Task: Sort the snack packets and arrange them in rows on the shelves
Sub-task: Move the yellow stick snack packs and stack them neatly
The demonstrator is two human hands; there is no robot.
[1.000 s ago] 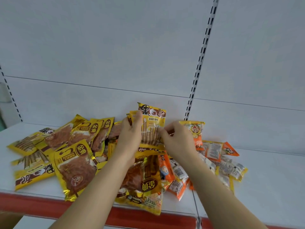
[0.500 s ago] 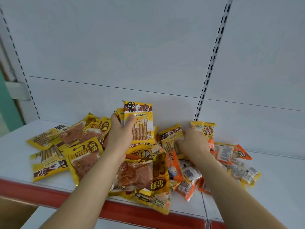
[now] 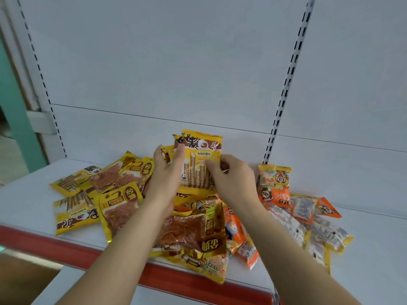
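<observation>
A loose pile of snack packets lies on the white shelf (image 3: 28,201). Upright above the pile's middle is a small stack of yellow wafer-roll packets (image 3: 201,159). My left hand (image 3: 167,172) grips its left edge and my right hand (image 3: 231,179) holds its right side. Gold packets of shredded meat (image 3: 120,205) lie to the left, with more wafer-roll packets (image 3: 72,213) at the far left. Orange packets (image 3: 274,186) and small clear-backed ones (image 3: 326,232) lie to the right. A large gold packet (image 3: 193,230) sits near the front edge under my arms.
The shelf has a red front strip (image 3: 33,241). Its white back panel carries slotted uprights (image 3: 284,93). Bare shelf surface shows at the far left and far right of the pile. A green post (image 3: 13,102) stands at the left.
My right hand left the pile on the right and came back to the upright stack, which now shows another wafer-roll packet at the front. Both hands hold it.
</observation>
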